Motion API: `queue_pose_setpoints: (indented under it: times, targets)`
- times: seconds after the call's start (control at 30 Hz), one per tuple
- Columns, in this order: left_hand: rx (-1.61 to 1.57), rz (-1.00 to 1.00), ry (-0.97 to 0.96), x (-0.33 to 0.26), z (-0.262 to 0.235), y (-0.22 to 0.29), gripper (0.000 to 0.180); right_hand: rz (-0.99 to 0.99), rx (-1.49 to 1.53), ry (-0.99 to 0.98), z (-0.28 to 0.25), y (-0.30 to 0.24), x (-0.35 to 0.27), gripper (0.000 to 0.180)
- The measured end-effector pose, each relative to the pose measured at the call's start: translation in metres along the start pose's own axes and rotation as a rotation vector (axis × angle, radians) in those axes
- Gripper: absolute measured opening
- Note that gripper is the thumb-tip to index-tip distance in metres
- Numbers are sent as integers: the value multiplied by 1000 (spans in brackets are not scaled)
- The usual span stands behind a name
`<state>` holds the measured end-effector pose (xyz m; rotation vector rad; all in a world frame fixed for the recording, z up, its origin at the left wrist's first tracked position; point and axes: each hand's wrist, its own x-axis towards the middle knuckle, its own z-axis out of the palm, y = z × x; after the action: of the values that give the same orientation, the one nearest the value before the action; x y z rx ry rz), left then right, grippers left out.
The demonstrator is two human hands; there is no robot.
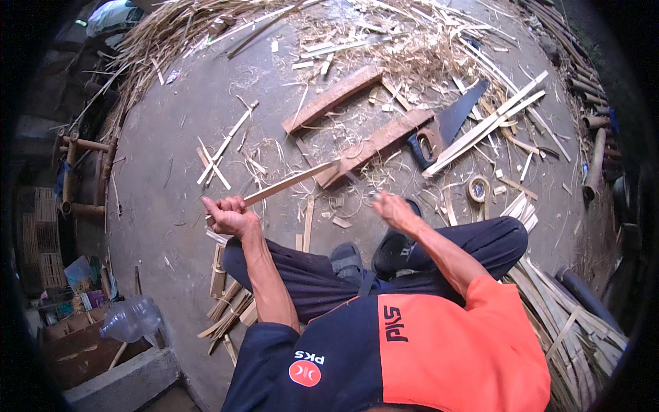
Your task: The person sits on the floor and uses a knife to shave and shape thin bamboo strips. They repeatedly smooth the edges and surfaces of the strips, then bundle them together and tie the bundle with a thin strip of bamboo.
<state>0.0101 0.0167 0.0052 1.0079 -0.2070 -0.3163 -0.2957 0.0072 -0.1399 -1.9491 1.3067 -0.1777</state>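
My left hand (232, 215) is closed around the near end of a flat, pale bamboo strip (288, 184). The strip slants up to the right, and its far tip overlaps the near end of a reddish-brown wooden block (374, 145). To the right, my right hand (397, 211) is closed in a fist, held apart from the strip. Something small and greyish shows at its fingers, too blurred to name. A handsaw (454, 118) with a dark handle lies across the block's far end. Pale split strips (484, 130) lie over part of the saw.
Beyond lies a second wooden block (333, 99), amid shavings (419, 58). A tape roll (478, 189) sits right of my feet. Bundled strips (232, 299) lie by my left knee, more strips (576, 336) at lower right. A clear plastic bottle (130, 319) stands lower left.
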Motion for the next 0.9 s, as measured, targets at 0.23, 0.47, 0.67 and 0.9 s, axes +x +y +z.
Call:
queue_pose_setpoints:
  times: [0.23,0.47,0.67,0.9]
  targets:
    - [-22,-14,-243,4,-7,4,43,-84,13,-90,-16,-41,-24,30]
    - [-105,-48,-460,4,-8,3,40,-263,-5,-77,-26,-74,-38,38]
    - [-87,-7,-403,4,-4,-1,41,-111,15,-13,-9,-41,-15,37]
    - [-49,-6,-334,9,0,-3,42,92,107,-41,-18,-17,-12,39]
